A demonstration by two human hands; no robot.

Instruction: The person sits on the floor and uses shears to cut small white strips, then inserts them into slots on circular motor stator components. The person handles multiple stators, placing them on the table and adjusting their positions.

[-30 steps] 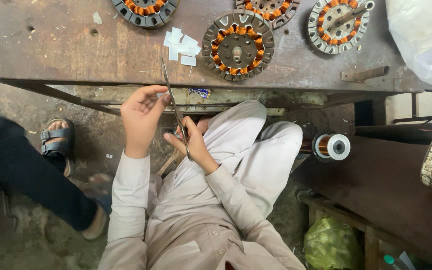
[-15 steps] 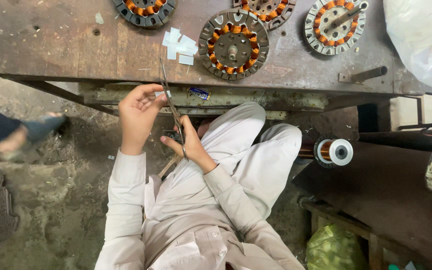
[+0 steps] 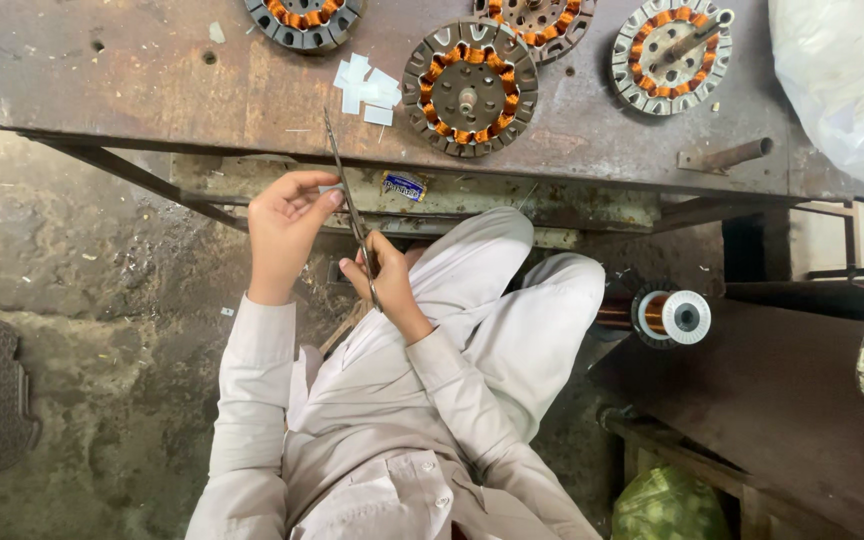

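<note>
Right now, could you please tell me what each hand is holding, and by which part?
Right hand grips scissors by the handles; left hand pinches a small white piece at its edge.

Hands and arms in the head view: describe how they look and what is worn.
Both arms wear long, loose, pale beige sleeves ending in plain cuffs at the wrists. The left hand and right hand are bare: no gloves, rings, watch or bands visible. The shirt front has small buttons.

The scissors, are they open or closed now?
Closed, apparently: the scissors show as one thin dark line, gripped by the right hand; no gap between blades.
</note>
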